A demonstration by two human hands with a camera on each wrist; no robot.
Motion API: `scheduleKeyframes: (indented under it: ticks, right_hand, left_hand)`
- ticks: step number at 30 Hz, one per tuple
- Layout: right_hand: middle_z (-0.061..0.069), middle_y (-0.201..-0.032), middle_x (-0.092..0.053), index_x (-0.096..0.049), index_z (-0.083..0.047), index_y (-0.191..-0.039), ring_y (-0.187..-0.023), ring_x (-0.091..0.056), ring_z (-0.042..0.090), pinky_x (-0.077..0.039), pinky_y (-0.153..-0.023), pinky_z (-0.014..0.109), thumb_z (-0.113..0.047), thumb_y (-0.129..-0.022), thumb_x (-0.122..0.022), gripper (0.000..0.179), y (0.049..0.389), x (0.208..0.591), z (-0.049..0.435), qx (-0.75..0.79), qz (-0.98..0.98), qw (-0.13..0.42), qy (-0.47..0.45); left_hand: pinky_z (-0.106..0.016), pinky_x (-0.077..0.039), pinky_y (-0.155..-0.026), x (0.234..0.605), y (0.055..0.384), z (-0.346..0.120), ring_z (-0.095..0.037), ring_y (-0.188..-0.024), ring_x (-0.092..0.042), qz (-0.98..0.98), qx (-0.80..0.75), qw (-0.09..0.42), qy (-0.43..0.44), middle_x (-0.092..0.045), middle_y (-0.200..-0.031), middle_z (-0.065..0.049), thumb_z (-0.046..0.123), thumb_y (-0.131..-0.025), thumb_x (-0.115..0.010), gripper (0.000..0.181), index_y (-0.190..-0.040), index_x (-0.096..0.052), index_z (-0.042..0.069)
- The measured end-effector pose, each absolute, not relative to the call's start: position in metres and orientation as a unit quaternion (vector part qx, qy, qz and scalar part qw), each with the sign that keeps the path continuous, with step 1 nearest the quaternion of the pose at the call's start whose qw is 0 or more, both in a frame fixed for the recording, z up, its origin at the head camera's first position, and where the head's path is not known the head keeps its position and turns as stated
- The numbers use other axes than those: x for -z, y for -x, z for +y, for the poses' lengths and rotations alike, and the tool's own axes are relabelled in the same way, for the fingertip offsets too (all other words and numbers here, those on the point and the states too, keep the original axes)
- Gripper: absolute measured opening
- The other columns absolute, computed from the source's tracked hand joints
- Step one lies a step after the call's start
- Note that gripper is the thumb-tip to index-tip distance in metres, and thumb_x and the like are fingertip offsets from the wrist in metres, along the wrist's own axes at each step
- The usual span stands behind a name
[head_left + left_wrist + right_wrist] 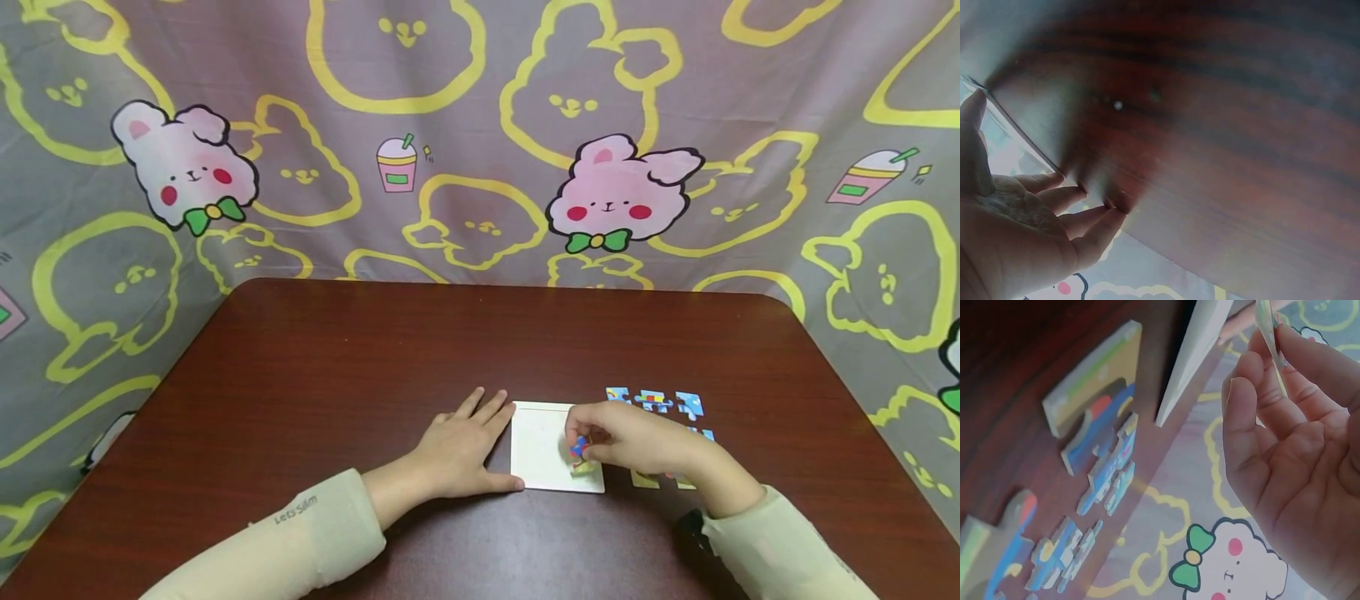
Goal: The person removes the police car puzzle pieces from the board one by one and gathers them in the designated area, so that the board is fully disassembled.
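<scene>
A flat white puzzle board (540, 446) lies on the table near the person. My left hand (461, 450) rests at its left side with fingers spread, thumb and fingertips right at the edge; the left wrist view shows those fingers (1094, 234) beside the board's rim (1022, 134). Between thumb and fingertips, my right hand (637, 437) pinches a blue, red and yellowish jigsaw piece (579, 448) over the board's right part. In the right wrist view that piece (1266, 325) appears nearly edge-on. Loose jigsaw pieces (689, 405) lie right of the board, some hidden by the right hand and forearm.
The brown wooden table (360, 358) has rounded far corners. A patterned curtain (465, 100) hangs behind it and along the sides. Close to the right wrist view's camera, a tan and blue jigsaw piece (1094, 378) and several others lie apart.
</scene>
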State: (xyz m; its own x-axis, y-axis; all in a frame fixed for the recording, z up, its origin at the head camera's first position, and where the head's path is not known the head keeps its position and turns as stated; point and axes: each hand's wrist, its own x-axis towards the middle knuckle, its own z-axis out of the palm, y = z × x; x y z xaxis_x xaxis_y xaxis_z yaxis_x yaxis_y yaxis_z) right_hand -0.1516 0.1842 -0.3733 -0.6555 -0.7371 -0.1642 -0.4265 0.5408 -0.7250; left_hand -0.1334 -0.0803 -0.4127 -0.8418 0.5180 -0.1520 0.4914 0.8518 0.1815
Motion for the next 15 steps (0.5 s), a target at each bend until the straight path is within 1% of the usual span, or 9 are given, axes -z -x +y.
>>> scheduleKeyframes:
  ticks: [6,9,15]
  right_hand:
    - [-0.005,-0.077,-0.060,-0.059,-0.012,-0.094,-0.067,-0.050,0.003,-0.046,-0.064,0.021,-0.004,-0.094,-0.064,0.009,0.151,0.369,0.191,0.345,0.843,0.231,0.344]
    - [-0.005,-0.078,-0.060,-0.058,-0.011,-0.094,-0.068,-0.051,0.002,-0.046,-0.065,0.021,-0.005,-0.094,-0.064,0.008,0.150,0.368,0.195,0.347,0.843,0.227,0.344]
    - [-0.007,-0.079,-0.059,-0.057,-0.014,-0.093,-0.072,-0.051,0.001,-0.045,-0.063,0.021,-0.004,-0.093,-0.065,0.012,0.148,0.369,0.204,0.343,0.850,0.204,0.345]
  left_hand:
    - [-0.057,-0.044,-0.102,0.412,0.133,-0.080,-0.032,-0.153,-0.022,0.957,-0.071,0.101,-0.263,-0.026,-0.165,-0.002,0.078,-0.079,-0.059,0.102,-0.157,-0.031,0.019]
    - [-0.058,-0.044,-0.102,0.412,0.133,-0.081,-0.032,-0.153,-0.021,0.956,-0.072,0.103,-0.264,-0.025,-0.165,-0.002,0.078,-0.079,-0.059,0.102,-0.157,-0.031,0.019]
    - [-0.058,-0.043,-0.102,0.413,0.133,-0.081,-0.031,-0.154,-0.020,0.957,-0.071,0.104,-0.262,-0.024,-0.166,-0.002,0.078,-0.079,-0.059,0.102,-0.158,-0.030,0.019]
